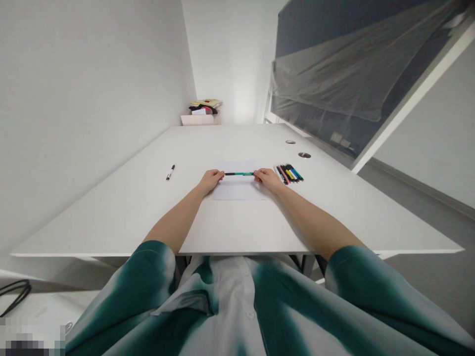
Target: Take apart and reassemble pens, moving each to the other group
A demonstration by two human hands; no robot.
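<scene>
A green pen with a black end (239,174) is stretched level between my two hands, above a white sheet of paper (239,193) on the table. My left hand (213,180) pinches its black end. At the other end, the fingers of my right hand (267,178) are closed on the green part with the clip. Just right of my right hand lies a row of several pens and markers (289,174) in black, pink, yellow, blue and green. A white and black pen (170,172) rests alone to the left of my left hand.
The white table (148,217) runs back to a pinkish box (200,119) with cloth-like items on top. Two round inserts, one of them a dark grommet (305,155), sit near the right edge. A plastic-covered dark panel (334,74) leans at right; a wall borders the left.
</scene>
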